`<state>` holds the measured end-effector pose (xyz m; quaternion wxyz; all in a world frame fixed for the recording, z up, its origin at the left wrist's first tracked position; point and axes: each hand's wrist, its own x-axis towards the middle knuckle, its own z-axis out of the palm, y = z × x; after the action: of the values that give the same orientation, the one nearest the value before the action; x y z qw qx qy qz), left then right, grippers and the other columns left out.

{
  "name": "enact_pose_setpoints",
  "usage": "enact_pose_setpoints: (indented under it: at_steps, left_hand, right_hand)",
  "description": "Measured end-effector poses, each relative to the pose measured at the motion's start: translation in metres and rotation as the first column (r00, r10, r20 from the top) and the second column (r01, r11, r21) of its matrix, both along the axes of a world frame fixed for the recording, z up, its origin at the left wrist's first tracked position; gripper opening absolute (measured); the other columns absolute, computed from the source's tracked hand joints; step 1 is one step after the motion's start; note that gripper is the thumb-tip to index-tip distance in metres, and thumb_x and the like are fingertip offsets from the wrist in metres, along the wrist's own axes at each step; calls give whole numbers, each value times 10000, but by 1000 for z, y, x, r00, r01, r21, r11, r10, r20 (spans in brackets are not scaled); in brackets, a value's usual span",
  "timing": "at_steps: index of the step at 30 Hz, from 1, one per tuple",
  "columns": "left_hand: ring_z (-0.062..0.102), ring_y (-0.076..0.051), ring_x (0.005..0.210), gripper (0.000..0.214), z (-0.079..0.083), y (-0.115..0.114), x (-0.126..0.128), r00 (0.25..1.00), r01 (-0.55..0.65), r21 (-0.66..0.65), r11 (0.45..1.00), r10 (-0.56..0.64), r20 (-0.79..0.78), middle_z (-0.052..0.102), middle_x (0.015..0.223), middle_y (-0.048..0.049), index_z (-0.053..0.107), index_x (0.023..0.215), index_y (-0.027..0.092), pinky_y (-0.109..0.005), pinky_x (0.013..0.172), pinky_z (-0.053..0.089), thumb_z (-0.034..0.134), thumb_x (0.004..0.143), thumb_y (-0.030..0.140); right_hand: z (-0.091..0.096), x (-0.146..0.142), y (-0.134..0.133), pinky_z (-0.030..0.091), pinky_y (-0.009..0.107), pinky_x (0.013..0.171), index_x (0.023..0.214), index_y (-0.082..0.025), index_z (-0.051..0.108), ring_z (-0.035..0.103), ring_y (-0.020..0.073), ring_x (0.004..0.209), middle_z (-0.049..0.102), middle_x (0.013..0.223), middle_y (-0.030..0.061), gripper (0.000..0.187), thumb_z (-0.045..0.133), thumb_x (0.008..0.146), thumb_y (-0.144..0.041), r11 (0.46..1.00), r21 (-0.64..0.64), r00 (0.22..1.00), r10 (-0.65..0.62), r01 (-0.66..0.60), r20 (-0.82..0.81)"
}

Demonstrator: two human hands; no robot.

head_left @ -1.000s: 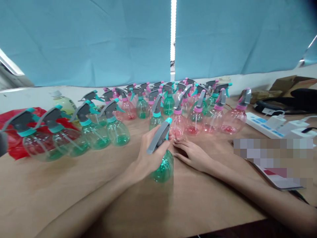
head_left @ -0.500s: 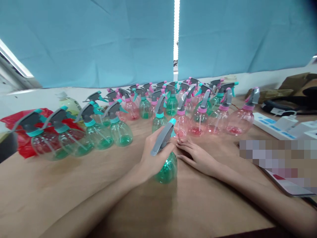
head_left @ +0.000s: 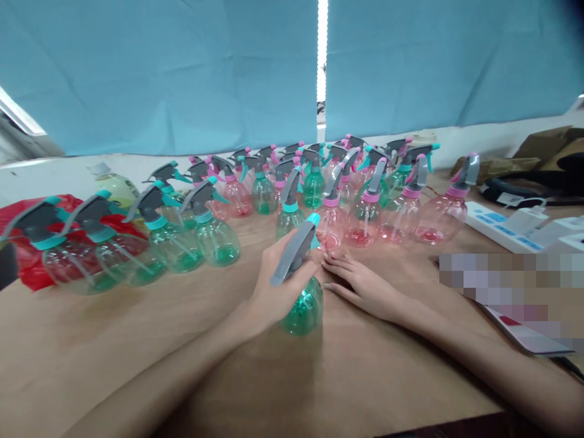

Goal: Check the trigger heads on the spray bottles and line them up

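My left hand is wrapped round the neck of a green spray bottle with a grey trigger head; the bottle stands on the brown table. Just right of the bottle, my right hand lies flat on the table, fingers stretched out and holding nothing. Its fingertips almost touch the left hand's fingers beside the bottle's neck.
Several green spray bottles and pink spray bottles stand in rows behind my hands. A red plastic bag lies at far left. A white power strip and dark cables sit at right, a card near the front right.
My hands and the green bottle have kept the same pose. Only the view has shifted slightly.
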<state>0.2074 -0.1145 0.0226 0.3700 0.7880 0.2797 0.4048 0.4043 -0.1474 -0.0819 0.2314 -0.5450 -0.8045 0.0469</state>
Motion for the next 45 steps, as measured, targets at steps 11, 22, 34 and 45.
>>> enact_pose_setpoints:
  at_steps: [11,22,34,45]
  left_hand:
    - [551,-161,726,101,-1,0,0,1000,2,-1,1000,-2,10,466,672,24,444,702,190,-288,646,401,524,763,186]
    - [578,-171,784,107,-4,2,-2,1000,8,-12,1000,-8,4,588,774,-2,589,875,181,-297,687,443,530,787,174]
    - [529,-138,682,75,-3,4,1,1000,-16,44,999,16,-2,594,755,-1,584,833,181,-271,606,403,535,785,210]
    - [543,-156,722,49,-3,5,0,1000,10,40,999,-10,-6,576,751,-4,557,762,180,-296,665,426,508,756,179]
  right_hand:
    - [1,0,0,364,525,1098,1353,-108,513,437,299,1332,515,1404,154,545,373,975,-474,1000,-6,999,-2,3,45]
    - [2,-2,-5,334,541,1111,1366,-126,508,414,307,1345,508,1408,154,546,389,967,-480,1000,-25,1000,-3,3,12]
    - [4,0,-4,340,538,1109,1371,-148,509,428,308,1336,526,1395,140,552,390,962,-498,1000,-23,1000,11,-11,9]
    - [0,3,-3,334,537,1113,1388,-175,492,421,296,1342,505,1415,125,552,402,957,-510,1000,-15,999,26,-26,-38]
